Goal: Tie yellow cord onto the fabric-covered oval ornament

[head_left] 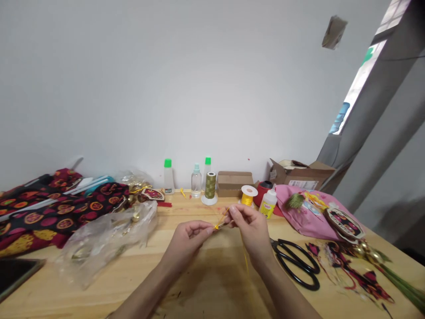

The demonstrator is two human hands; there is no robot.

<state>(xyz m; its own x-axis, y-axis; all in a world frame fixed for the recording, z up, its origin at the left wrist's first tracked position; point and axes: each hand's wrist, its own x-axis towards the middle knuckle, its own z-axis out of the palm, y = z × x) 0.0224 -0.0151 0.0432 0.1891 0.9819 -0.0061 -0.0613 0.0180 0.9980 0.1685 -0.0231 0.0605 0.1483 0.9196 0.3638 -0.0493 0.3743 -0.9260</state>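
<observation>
My left hand (188,239) and my right hand (251,229) meet above the middle of the wooden table (212,288). Both pinch a thin yellow cord (219,225) between thumb and fingertips. The cord makes a small loop between the hands, and a strand of it hangs down under my right wrist. Behind the hands stand a spool of yellow cord (248,195) and a glue bottle (268,202).
Black scissors (296,262) lie just right of my right hand. A clear plastic bag (102,239) and dark patterned fabric (49,208) lie at left. Bottles (168,176), an olive thread cone (210,186) and cardboard boxes (235,182) line the wall. Pink cloth (307,212) and tasselled ornaments (352,248) lie at right.
</observation>
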